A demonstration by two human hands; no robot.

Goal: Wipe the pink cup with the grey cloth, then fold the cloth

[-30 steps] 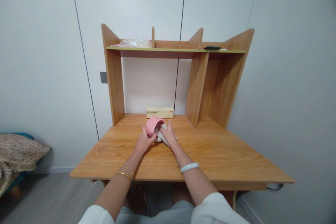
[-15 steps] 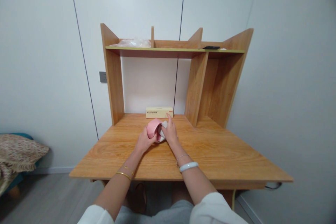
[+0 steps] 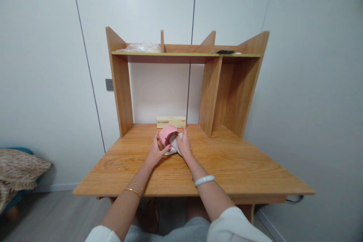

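Note:
A rounded pink hollow container (image 3: 165,133) is tilted above the middle of the desk, its opening turned toward the right and toward me. My left hand (image 3: 155,152) grips its left side, with the thumb at the lower rim. A white cloth (image 3: 171,151) lies under the container and bunches at its opening. Fingers of my right hand (image 3: 185,145) are closed on this cloth at the right side of the opening; some of them are hidden inside it.
Behind the hands, a cream printed box (image 3: 171,121) stands at the back of the wooden desk (image 3: 227,170). A clear plastic bag (image 3: 143,47) and a flat black object (image 3: 225,51) lie on the upper shelf (image 3: 172,59). Upright panels flank the desk's back.
The pink container has turned, so its opening faces more toward me. More of the white cloth shows beneath it, and my right index finger has come down onto the cloth.

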